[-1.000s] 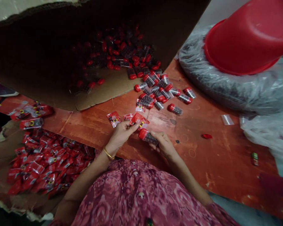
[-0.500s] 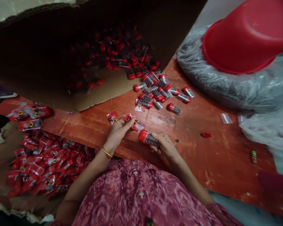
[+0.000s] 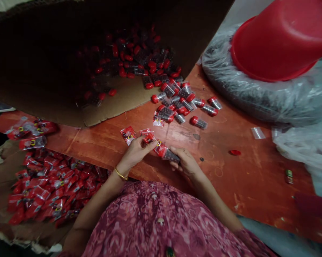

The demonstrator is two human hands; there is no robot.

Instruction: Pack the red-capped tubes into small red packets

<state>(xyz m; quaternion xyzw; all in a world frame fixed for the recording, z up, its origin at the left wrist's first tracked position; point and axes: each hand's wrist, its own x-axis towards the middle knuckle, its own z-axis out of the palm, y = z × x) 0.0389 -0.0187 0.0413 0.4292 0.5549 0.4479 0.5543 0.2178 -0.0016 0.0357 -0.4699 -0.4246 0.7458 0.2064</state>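
Observation:
My left hand [image 3: 136, 150] pinches a red printed plastic sleeve [image 3: 157, 144] between thumb and fingers. From the other side, my right hand [image 3: 186, 160] grips a clear bottle with dark contents [image 3: 171, 155]. The bottle's red-capped end is at the sleeve and looks partly covered by it. On the table by my left fingers lie more flat red printed sleeves [image 3: 128, 135]. Just beyond both hands, several red-capped bottles [image 3: 199, 122] lie in a loose pile.
A large cardboard box [image 3: 107, 116] on its side holds many more bottles. Sleeved red packs [image 3: 53, 185] fill a lower carton at left. A red bucket [image 3: 273, 43] rests on a plastic-wrapped bundle [image 3: 246, 96] at right. A red cap [image 3: 234, 152] lies on the table [image 3: 257, 185].
The sleeve and the bottle's red end have come together; the sleeve now overlaps that end. My left hand has shifted slightly right toward the bottle.

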